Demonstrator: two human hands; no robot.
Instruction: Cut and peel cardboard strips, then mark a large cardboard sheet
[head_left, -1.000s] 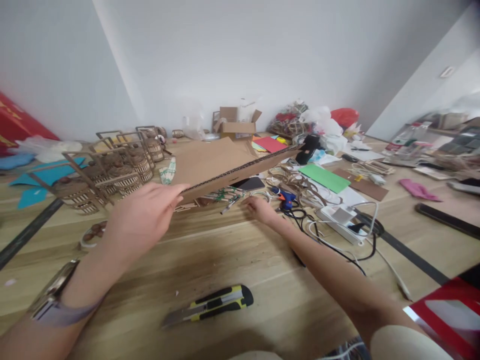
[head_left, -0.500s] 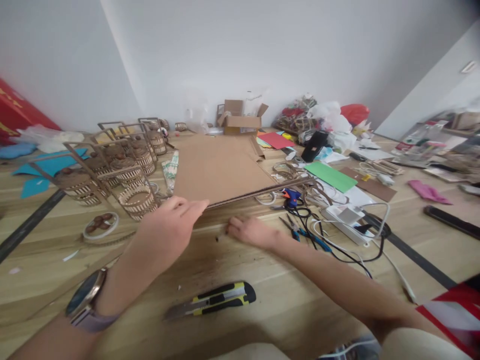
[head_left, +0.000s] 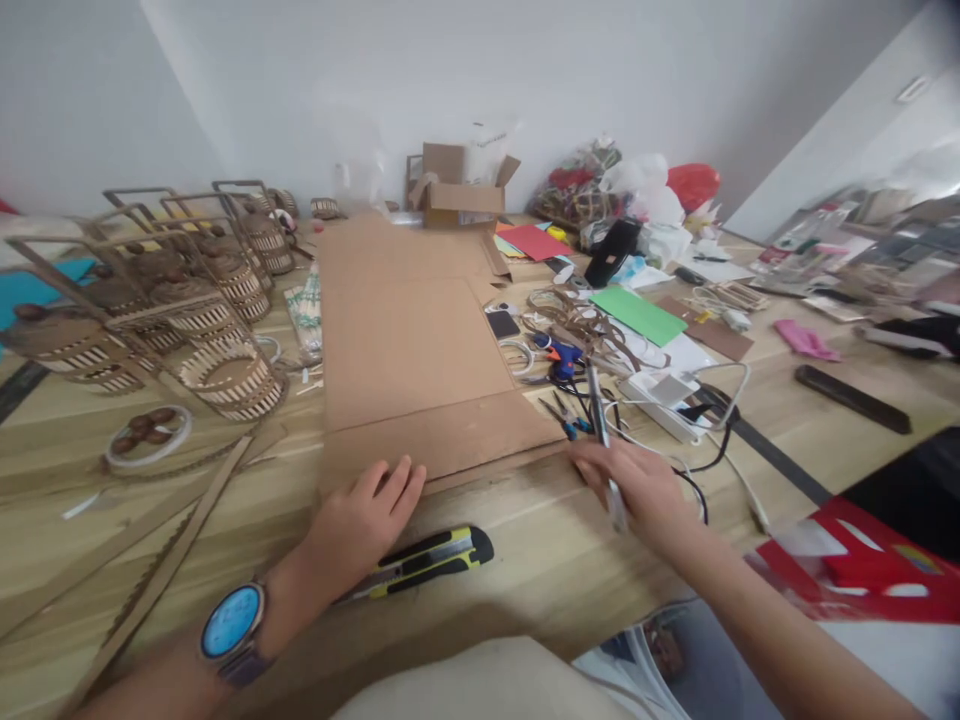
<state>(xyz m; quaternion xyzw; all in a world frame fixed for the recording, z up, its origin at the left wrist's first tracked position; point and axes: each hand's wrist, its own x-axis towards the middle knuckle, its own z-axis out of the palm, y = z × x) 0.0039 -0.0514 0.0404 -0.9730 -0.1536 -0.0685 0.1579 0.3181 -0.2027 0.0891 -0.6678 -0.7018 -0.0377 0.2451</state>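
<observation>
A large brown cardboard sheet (head_left: 420, 340) lies flat on the wooden table, with a crease running across its near part. My left hand (head_left: 371, 515) rests on its near left edge, fingers stretched out, holding nothing. At the sheet's near right corner, my right hand (head_left: 626, 485) grips a slim silver-grey stick-like tool (head_left: 598, 405), tilted upright; its exact kind is unclear. A black and yellow utility knife (head_left: 435, 562) lies just in front of the sheet, its blade end partly behind my left hand.
Small woven baskets (head_left: 232, 378) with handles crowd the left, near a ring of brown balls (head_left: 146, 435) and cardboard strips (head_left: 180, 540). To the right are a blue glue gun (head_left: 562, 357), pliers, cables, a white power strip (head_left: 664, 405) and green paper (head_left: 637, 315). An open box (head_left: 465, 195) stands behind.
The cardboard's raised near edge has come down flat. My left hand has let go of that edge and lies on top. My right hand has moved right and now holds the slim tool.
</observation>
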